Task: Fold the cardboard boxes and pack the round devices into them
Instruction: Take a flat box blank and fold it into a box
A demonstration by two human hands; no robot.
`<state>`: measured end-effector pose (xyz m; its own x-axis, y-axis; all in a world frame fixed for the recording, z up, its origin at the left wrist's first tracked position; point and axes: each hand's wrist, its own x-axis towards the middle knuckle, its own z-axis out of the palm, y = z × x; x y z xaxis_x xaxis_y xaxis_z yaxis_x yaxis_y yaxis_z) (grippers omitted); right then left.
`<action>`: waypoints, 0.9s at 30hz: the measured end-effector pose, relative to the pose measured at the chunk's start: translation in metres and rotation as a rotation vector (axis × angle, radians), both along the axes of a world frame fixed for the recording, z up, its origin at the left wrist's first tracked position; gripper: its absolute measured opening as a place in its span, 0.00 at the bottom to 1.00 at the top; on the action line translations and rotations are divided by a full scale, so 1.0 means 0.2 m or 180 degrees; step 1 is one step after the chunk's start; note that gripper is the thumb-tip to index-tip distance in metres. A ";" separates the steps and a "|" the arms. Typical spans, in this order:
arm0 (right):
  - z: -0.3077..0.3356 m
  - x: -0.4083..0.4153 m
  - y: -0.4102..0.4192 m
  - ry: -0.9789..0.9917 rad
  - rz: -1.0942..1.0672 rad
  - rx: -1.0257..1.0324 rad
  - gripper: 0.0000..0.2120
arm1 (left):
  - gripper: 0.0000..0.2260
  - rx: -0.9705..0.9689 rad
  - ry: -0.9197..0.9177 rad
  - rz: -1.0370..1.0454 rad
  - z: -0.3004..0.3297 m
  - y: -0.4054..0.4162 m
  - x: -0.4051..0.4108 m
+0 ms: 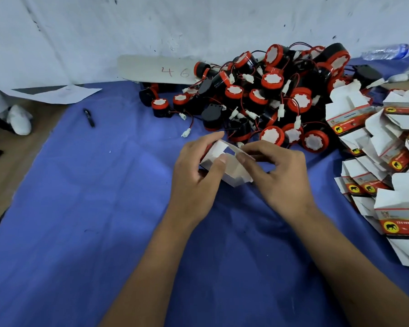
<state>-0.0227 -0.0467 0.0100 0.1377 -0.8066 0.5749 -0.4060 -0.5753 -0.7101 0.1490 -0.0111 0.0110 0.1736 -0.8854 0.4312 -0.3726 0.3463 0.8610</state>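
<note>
Two hands are working one small box [224,161] just above the blue cloth [92,208], near the middle of the view. The left hand [196,175] is curling round the box's left end, thumb lying across a white flap and fingers wrapping the far side. The right hand [279,171] is pinching the box's right-hand flap between thumb and forefinger, its other fingers arching loosely over the cloth. The box is sitting half-formed, its white inside facing up and its flaps standing open at an angle.

Just beyond the hands, a heap of devices [272,95] is lying on the cloth, round black bodies with red rims and white faces, their red and black wires and white plugs tangling through the pile. Nearest the box, a few devices are resting just past the fingertips. To the right, flat boxes [376,142] are fanning out in a loose stack, red bands and yellow elephant marks showing.

A pen [89,118] is lying alone at the left of the cloth. A card [156,69] marked 46 is leaning against the white wall [128,24] behind the heap, and a bottle [387,51] is lying at far right.
</note>
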 end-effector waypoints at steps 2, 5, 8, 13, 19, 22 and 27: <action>0.00 0.01 0.00 -0.0003 -0.0187 -0.0087 0.06 | 0.17 -0.0031 0.0114 -0.0018 0.00 0.00 -0.01; -0.01 0.03 0.01 0.0119 -0.0273 -0.0285 0.06 | 0.15 -0.0125 0.0092 0.0229 -0.01 0.01 -0.04; -0.01 0.05 0.03 0.0179 0.0038 -0.0425 0.06 | 0.11 -0.0176 0.0073 0.0614 -0.02 -0.01 -0.04; 0.00 0.07 0.06 -0.0065 0.0580 -0.0249 0.08 | 0.18 -0.0286 0.0060 0.0881 -0.04 -0.02 0.02; -0.01 0.07 0.05 -0.0018 0.0546 0.0024 0.21 | 0.25 -0.0013 0.0025 0.0112 -0.02 -0.01 0.02; 0.00 0.04 0.04 -0.0135 0.0487 0.0221 0.27 | 0.28 0.0113 0.0150 -0.0427 -0.01 0.00 0.03; 0.02 0.00 0.02 -0.0906 0.0983 0.0882 0.19 | 0.28 0.0538 0.1139 -0.1027 -0.02 -0.02 0.10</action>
<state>-0.0218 -0.0430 0.0132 0.2628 -0.8806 0.3944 -0.0147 -0.4123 -0.9109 0.1682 -0.0153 0.0072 -0.0095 -0.9705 0.2409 0.0590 0.2399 0.9690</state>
